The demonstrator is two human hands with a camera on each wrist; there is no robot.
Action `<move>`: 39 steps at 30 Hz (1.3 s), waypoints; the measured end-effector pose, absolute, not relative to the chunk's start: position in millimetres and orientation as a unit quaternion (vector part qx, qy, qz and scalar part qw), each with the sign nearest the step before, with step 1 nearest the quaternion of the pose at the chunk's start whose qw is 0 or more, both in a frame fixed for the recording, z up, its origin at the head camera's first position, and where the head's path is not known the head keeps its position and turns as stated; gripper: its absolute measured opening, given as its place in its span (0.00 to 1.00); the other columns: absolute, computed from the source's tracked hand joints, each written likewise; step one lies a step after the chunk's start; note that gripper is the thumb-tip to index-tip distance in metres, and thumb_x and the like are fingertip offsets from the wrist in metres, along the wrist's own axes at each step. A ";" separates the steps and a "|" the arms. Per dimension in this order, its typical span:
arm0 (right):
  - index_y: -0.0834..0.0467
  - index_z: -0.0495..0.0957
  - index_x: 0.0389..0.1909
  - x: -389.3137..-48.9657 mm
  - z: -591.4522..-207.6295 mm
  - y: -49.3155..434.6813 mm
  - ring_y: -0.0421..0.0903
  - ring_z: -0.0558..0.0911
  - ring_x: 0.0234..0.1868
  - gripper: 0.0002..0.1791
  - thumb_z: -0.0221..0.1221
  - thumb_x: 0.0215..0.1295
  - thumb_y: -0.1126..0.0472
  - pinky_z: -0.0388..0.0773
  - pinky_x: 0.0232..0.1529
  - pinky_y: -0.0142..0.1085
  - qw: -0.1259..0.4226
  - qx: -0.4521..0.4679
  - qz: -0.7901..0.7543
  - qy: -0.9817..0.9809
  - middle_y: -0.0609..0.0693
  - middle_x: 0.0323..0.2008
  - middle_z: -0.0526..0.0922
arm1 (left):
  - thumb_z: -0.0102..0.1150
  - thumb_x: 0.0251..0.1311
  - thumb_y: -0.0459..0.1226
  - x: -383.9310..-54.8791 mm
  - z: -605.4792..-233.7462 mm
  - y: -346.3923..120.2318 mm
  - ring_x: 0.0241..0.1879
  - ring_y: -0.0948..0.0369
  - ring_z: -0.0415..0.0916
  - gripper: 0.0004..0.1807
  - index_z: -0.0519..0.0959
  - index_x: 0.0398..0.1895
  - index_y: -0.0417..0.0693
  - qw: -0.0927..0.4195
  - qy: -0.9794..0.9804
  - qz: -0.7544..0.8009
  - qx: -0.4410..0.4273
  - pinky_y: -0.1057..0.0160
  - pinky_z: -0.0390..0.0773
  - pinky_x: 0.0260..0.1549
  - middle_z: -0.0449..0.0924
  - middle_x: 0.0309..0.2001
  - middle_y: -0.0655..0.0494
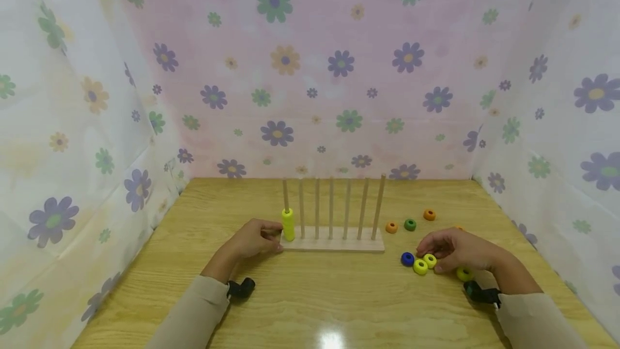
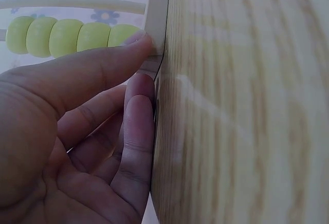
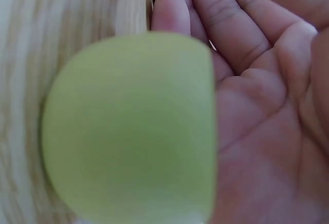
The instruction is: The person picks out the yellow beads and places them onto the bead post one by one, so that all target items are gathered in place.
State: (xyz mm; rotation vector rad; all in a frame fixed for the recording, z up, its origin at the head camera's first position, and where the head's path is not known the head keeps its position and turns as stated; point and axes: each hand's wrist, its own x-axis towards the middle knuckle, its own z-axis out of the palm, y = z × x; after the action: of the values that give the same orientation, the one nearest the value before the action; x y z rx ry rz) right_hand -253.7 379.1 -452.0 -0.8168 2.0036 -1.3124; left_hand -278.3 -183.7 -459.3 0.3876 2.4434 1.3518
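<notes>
A wooden peg stand (image 1: 334, 246) with several upright pegs sits on the table. Several yellow beads (image 1: 288, 226) are stacked on its leftmost peg. My left hand (image 1: 254, 238) pinches the left end of the base; in the left wrist view the thumb (image 2: 110, 62) lies on the base's corner with the fingers beside it. My right hand (image 1: 462, 252) hovers low over the table at right, fingers loosely bent, beside two loose yellow beads (image 1: 420, 271) and a blue bead (image 1: 407, 264). Another yellow bead (image 3: 128, 131) lies near that wrist, large in the right wrist view.
Behind the right hand lie an orange bead (image 1: 391, 231), a green bead (image 1: 410, 229) and another orange bead (image 1: 429, 218). One more orange bead (image 1: 458, 228) is partly hidden by the hand. Flowered cloth (image 1: 310, 106) walls the wooden table (image 1: 310, 295) at back and sides.
</notes>
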 end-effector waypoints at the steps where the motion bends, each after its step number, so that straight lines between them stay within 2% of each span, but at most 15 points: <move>1: 0.71 0.72 0.65 -254.0 -452.4 379.5 0.46 0.84 0.61 0.25 0.63 0.69 0.72 0.84 0.56 0.39 0.298 -0.307 -0.495 0.757 0.68 0.63 0.78 | 0.78 0.57 0.39 -278.3 -459.1 -183.4 0.47 0.59 0.84 0.34 0.79 0.68 0.48 0.160 0.856 0.472 0.135 0.55 0.84 0.51 0.84 0.57 0.53; 9: 0.72 0.74 0.63 -253.1 -452.5 380.1 0.48 0.85 0.58 0.24 0.64 0.68 0.71 0.84 0.54 0.39 0.289 -0.298 -0.496 0.763 0.68 0.61 0.80 | 0.78 0.57 0.38 -278.4 -458.4 -181.9 0.44 0.59 0.85 0.33 0.79 0.68 0.48 0.159 0.858 0.470 0.134 0.57 0.84 0.50 0.86 0.51 0.54; 16: 0.71 0.77 0.60 -250.6 -448.0 377.9 0.52 0.87 0.52 0.21 0.65 0.67 0.71 0.86 0.48 0.43 0.279 -0.282 -0.490 0.776 0.68 0.56 0.82 | 0.78 0.57 0.38 -280.4 -460.3 -181.7 0.45 0.59 0.85 0.34 0.79 0.68 0.47 0.160 0.853 0.474 0.146 0.56 0.85 0.49 0.84 0.57 0.51; 20: 0.71 0.78 0.58 -250.7 -445.3 375.6 0.53 0.88 0.50 0.20 0.66 0.66 0.71 0.87 0.44 0.44 0.270 -0.279 -0.488 0.782 0.68 0.53 0.84 | 0.78 0.56 0.38 -280.1 -461.1 -181.9 0.45 0.59 0.85 0.34 0.80 0.67 0.48 0.161 0.856 0.472 0.136 0.57 0.84 0.49 0.85 0.56 0.53; 27: 0.71 0.78 0.57 -250.2 -441.4 373.2 0.53 0.88 0.53 0.20 0.67 0.66 0.70 0.87 0.47 0.43 0.246 -0.257 -0.490 0.796 0.70 0.55 0.83 | 0.78 0.57 0.38 -279.0 -461.6 -182.3 0.45 0.59 0.84 0.34 0.79 0.68 0.48 0.163 0.855 0.473 0.137 0.58 0.84 0.48 0.86 0.52 0.54; 32: 0.71 0.79 0.57 -247.4 -439.4 372.7 0.56 0.87 0.51 0.21 0.68 0.65 0.68 0.87 0.46 0.45 0.235 -0.239 -0.486 0.808 0.70 0.54 0.83 | 0.76 0.58 0.36 -279.3 -462.1 -181.2 0.45 0.58 0.85 0.33 0.78 0.68 0.45 0.169 0.845 0.486 0.143 0.58 0.85 0.47 0.85 0.57 0.50; 36: 0.68 0.80 0.56 -245.7 -436.0 369.4 0.53 0.87 0.50 0.21 0.70 0.65 0.65 0.87 0.47 0.42 0.208 -0.235 -0.468 0.826 0.65 0.52 0.85 | 0.77 0.57 0.37 -279.4 -461.6 -181.2 0.48 0.58 0.84 0.33 0.79 0.68 0.46 0.162 0.849 0.481 0.147 0.57 0.85 0.47 0.82 0.62 0.48; 39: 0.67 0.81 0.55 -244.5 -428.4 361.7 0.50 0.87 0.49 0.21 0.71 0.64 0.63 0.86 0.47 0.39 0.178 -0.232 -0.455 0.841 0.62 0.51 0.86 | 0.77 0.57 0.37 -279.0 -460.7 -182.4 0.48 0.58 0.84 0.33 0.79 0.68 0.47 0.158 0.851 0.479 0.143 0.56 0.85 0.47 0.82 0.62 0.49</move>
State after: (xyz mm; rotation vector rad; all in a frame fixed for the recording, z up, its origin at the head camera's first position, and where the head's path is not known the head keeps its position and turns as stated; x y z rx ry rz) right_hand -244.5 361.7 -428.4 -0.6575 2.3802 -1.2868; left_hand -279.0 -182.4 -460.7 0.4078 2.4355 1.3707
